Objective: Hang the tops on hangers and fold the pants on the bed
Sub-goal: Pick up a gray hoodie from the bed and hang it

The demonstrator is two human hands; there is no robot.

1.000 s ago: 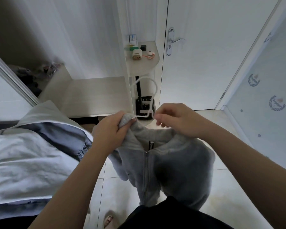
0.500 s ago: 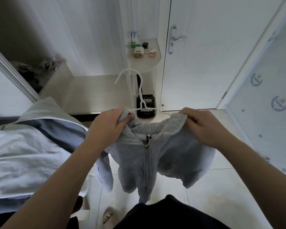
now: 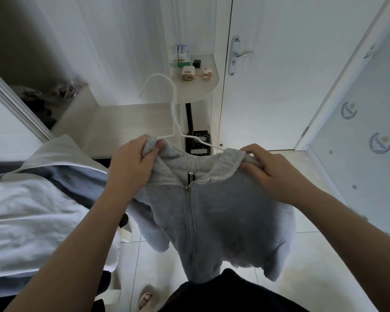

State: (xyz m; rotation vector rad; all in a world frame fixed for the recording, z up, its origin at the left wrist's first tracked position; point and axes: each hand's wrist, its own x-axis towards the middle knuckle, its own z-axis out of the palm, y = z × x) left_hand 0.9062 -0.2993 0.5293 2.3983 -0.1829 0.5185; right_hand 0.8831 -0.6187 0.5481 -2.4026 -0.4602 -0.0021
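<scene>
A grey zip-up top (image 3: 212,212) hangs in front of me over the tiled floor, its collar spread between both hands. A white hanger (image 3: 172,104) sits inside the collar, hook pointing up and left, its arms running under the fabric. My left hand (image 3: 131,163) grips the left shoulder of the top, thumb over the collar edge. My right hand (image 3: 273,174) grips the right shoulder and collar over the hanger's right arm. The rest of the hanger is hidden under the fabric.
An open wardrobe with a pale shelf (image 3: 126,122) stands ahead on the left. Light blue and white clothing (image 3: 36,203) hangs at my left. A small corner shelf (image 3: 198,84) holds little items. A white door (image 3: 279,64) is ahead on the right.
My right hand moved from the hanger's neck out to the right shoulder, spreading the collar. The hanger's hook swung upright and the top now hangs wider.
</scene>
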